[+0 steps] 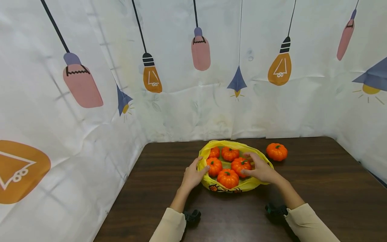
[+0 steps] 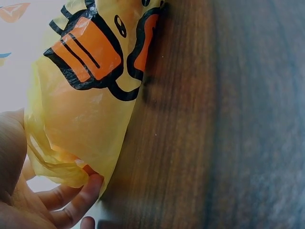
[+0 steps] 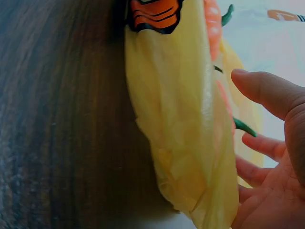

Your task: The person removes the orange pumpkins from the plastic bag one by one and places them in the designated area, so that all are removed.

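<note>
Near the far edge of a dark wood-grain desk, we see five orange pumpkins inside an open yellow bag, well apart from the side edges. The left hand touches the bag's left rim; whether it grips, we cannot tell. The right hand, fingers loosely spread and grasping nothing, spans the rightmost pumpkin. A sixth pumpkin sits just beside the bag, toward the far right corner. Black-outlined orange cartoon art marks the bag's near side.
</note>
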Available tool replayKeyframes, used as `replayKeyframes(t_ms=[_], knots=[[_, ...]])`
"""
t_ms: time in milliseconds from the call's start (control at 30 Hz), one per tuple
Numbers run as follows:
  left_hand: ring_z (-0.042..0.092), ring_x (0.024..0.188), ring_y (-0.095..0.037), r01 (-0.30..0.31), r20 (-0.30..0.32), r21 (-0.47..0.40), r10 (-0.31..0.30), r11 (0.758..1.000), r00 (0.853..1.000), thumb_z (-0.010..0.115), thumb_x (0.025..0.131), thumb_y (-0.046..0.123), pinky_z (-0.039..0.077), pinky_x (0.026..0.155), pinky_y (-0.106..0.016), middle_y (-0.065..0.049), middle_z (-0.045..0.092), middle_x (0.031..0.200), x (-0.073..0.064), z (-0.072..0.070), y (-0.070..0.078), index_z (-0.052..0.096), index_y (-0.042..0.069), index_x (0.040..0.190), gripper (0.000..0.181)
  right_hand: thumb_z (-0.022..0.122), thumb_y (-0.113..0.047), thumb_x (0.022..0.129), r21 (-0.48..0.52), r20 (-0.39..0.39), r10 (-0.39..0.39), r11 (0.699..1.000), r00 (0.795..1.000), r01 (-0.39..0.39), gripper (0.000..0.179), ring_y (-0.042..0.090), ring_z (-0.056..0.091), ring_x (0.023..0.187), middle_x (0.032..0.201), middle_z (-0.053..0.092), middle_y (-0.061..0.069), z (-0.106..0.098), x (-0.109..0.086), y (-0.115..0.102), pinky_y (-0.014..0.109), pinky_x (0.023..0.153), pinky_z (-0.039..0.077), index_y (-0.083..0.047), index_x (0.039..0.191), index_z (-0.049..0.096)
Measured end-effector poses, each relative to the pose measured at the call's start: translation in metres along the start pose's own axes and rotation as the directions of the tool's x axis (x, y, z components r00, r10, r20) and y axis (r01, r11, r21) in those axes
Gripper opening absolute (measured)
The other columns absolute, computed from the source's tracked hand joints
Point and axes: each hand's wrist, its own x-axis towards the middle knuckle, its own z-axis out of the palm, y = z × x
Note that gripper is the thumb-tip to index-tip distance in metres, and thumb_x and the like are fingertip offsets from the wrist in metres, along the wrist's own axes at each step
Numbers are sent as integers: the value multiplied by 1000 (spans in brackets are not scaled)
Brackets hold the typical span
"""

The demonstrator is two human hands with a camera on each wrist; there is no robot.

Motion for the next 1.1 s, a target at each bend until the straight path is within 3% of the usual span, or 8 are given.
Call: replayKeyframes(t_ms=[467,1100], knots=[[53,136,-40,-3,4,-16,3,1000,1000,66,95,51,45,108,-60,-14,55,151,1,0,1,53,24,148,61,81,-25,89,-46,12,-2,999,1000,3,85,47,41,142,157,41,26,3,2,15,65,114,34,3,154,34],[52,137,-40,4,0,-20,-4,1000,1000,66,96,49,44,110,-61,-15,55,151,-3,-1,1,53,22,148,60,82,-29,88,-86,-34,25,996,999,-28,76,46,47,137,153,46,25,4,1,10,65,109,39,-3,149,45]])
